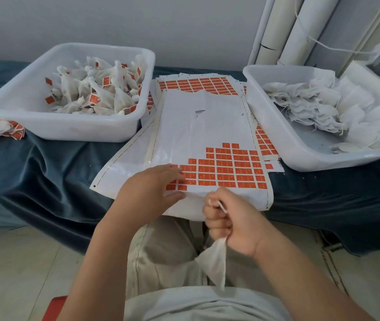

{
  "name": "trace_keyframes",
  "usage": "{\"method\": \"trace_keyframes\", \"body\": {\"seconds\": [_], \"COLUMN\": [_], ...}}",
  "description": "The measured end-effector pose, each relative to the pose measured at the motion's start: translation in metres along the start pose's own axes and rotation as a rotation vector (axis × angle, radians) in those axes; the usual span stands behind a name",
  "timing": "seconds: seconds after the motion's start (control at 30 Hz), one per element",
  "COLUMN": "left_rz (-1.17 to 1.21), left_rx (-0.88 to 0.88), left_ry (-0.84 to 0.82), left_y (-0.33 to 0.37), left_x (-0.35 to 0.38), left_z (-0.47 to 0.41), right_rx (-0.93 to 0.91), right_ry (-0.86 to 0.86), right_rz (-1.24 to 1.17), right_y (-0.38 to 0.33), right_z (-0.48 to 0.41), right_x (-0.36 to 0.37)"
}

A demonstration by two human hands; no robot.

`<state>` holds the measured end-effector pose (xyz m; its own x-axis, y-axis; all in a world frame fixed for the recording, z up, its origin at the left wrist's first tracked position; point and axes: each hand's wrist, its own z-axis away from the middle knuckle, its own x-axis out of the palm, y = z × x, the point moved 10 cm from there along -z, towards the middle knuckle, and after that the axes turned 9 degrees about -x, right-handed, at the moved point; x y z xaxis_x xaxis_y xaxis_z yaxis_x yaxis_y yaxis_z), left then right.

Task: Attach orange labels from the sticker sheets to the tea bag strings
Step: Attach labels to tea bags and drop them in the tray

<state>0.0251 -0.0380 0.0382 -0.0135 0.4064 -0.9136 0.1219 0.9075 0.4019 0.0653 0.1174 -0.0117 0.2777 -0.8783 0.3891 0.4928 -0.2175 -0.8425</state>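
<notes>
A white sticker sheet (198, 126) lies in front of me, with orange labels (228, 170) left only in its near right part. My left hand (152, 188) rests flat on the sheet's near left corner, fingertips on the orange labels. My right hand (228, 223) is curled round a white tea bag (214, 262) that hangs below the fist, and a bit of its white string (219, 205) sticks out above the fingers. More label sheets (196, 84) lie underneath, further back.
A white tub (22, 112) at the left holds labelled tea bags; a white tub (300, 158) at the right holds unlabelled ones. Several labelled bags (1, 130) lie loose at the far left. A dark blue cloth (52, 172) covers the table. White pipes (295, 31) stand behind.
</notes>
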Motion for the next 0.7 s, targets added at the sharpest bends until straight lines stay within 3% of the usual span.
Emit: {"method": "trace_keyframes", "body": {"seconds": [0.1,0.17,0.23,0.3,0.37,0.47,0.57,0.7], "left_rz": [0.106,0.354,0.580,0.610,0.623,0.732,0.837,0.755], "left_rx": [0.004,0.046,0.170,0.268,0.238,0.132,0.069,0.115], "left_ry": [0.001,-0.035,-0.223,-0.323,-0.252,-0.204,-0.268,-0.348], "left_y": [0.007,0.023,0.058,0.088,0.099,0.092,0.081,0.083], "left_x": [-0.005,-0.012,-0.004,0.009,0.015,0.015,0.011,0.004], "left_z": [0.003,0.009,0.018,0.029,0.029,0.025,0.024,0.028], "right_rx": [-0.140,-0.326,-0.486,-0.588,-0.664,-0.756,-0.733,-0.725], "right_ry": [-0.022,-0.043,-0.111,-0.147,-0.093,0.126,0.253,0.316], "right_rz": [0.243,0.407,0.338,0.221,0.268,0.484,0.473,0.569], "right_y": [-0.014,-0.044,-0.071,-0.090,-0.102,-0.120,-0.131,-0.134], "right_z": [0.000,0.006,0.015,0.025,0.031,0.041,0.047,0.047], "right_x": [0.000,0.002,0.008,0.012,0.008,-0.013,-0.032,-0.041]}}
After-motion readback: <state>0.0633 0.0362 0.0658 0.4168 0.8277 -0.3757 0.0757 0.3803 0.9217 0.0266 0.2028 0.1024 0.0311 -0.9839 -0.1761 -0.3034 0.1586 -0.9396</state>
